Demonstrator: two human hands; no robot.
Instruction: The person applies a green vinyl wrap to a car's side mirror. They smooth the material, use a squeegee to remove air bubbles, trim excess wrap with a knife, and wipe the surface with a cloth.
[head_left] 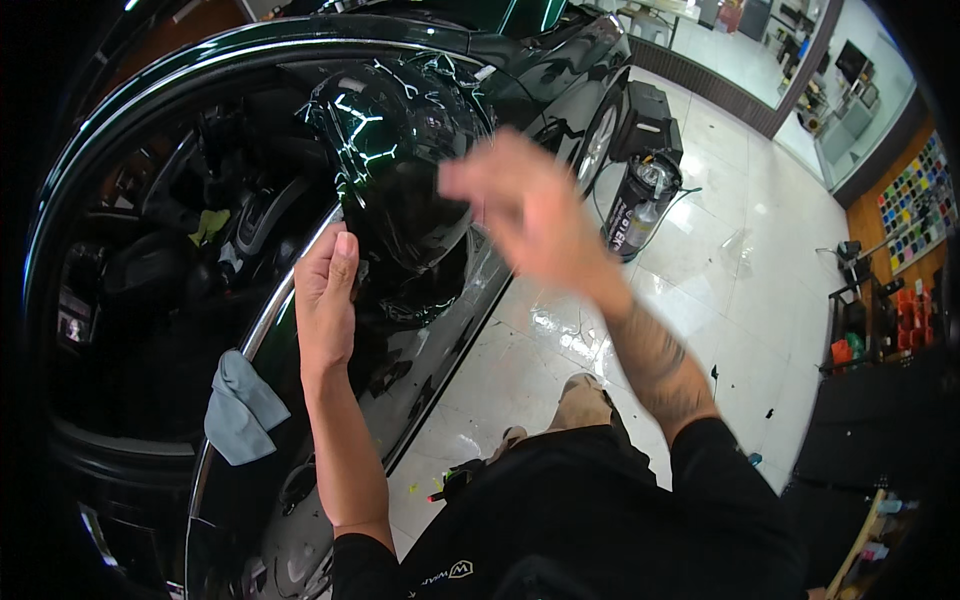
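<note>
A wing mirror [385, 125] on a dark green car is draped in glossy film [425, 265]; its loose, wrinkled edges hang below and around the housing. My left hand [325, 300] is closed beside the mirror, at the window sill, with the thumb pressed against the curled fingers. An edge of the film runs down to that pinch. Over the outer side of the mirror my right hand [530, 215] is smeared by motion. Its fingers are too blurred to show whether they touch or hold the film.
A grey-blue cloth [243, 408] hangs over the door sill below the lowered window. Right of the car, a black pump sprayer [640, 205] stands on the tiled floor [740, 320] before a dark case [650, 120]. Colour swatches [918, 200] and red bins [912, 318] line the right wall.
</note>
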